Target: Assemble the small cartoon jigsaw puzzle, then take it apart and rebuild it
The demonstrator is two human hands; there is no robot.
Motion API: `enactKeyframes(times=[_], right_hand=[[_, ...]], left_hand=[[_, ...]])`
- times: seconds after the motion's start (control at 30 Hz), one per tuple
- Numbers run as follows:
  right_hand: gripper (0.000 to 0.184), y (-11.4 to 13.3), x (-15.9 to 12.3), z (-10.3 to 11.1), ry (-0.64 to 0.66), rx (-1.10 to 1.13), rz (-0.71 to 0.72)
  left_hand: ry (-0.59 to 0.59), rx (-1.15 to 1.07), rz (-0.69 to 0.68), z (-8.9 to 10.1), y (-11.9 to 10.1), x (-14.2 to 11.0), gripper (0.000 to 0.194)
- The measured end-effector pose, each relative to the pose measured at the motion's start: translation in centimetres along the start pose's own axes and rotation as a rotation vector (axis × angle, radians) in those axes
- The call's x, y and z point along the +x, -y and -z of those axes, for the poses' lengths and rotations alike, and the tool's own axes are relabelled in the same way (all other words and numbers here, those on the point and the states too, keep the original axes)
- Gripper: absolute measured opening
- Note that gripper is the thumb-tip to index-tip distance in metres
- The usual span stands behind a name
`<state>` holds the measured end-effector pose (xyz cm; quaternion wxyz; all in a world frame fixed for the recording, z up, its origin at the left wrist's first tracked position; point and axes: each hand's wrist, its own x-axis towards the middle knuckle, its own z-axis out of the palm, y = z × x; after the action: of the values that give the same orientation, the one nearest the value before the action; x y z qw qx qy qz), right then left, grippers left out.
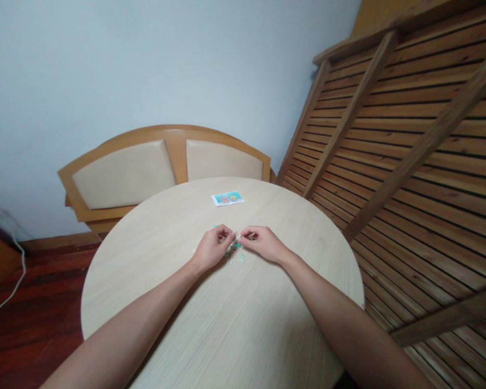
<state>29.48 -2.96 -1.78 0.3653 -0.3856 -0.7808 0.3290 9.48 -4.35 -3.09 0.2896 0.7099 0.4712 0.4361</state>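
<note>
My left hand point(215, 247) and my right hand point(263, 243) meet over the middle of the round table, thumb and forefinger pinched on each. Between the fingertips is a small pale puzzle piece point(238, 236), partly hidden and too small to make out well. Below the fingers lies a loose pile of small puzzle pieces point(234, 247), teal, green and brownish, partly covered by my left hand. A light green piece point(242, 257) rests at the near side of the pile. Farther back lies a card point(228, 199) with a teal cartoon picture.
The round pale wood table point(210, 335) fills the foreground. Behind it stands a wooden headboard point(181, 156) with cream panels against the wall. A slatted wooden frame point(409, 146) leans at the right. A white cable point(21, 270) hangs at the left above the dark red floor.
</note>
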Motion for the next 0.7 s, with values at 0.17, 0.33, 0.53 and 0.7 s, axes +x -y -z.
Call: enactKeyframes(times=[0.17, 0.33, 0.53, 0.7], right_hand=[[0.026, 0.3, -0.1, -0.1, 0.038, -0.027, -0.022], [0.026, -0.3, -0.1, 0.9, 0.070, -0.164, 0.054], [0.081, -2.5, -0.7, 1.6, 0.150, -0.403, 0.080], [0.038, -3.0, -0.3, -0.1, 0.163, -0.345, 0.188]], left_hand=[[-0.010, 0.224, -0.013, 0.2, -0.2, -0.1, 0.022], [-0.005, 0.436, 0.025, 1.6, 0.1, 0.2, 0.016], [0.251, 0.438, -0.230, 2.8, 1.1, 0.0, 0.048], [0.272, 0.452, -0.254, 2.1, 1.6, 0.3, 0.031]])
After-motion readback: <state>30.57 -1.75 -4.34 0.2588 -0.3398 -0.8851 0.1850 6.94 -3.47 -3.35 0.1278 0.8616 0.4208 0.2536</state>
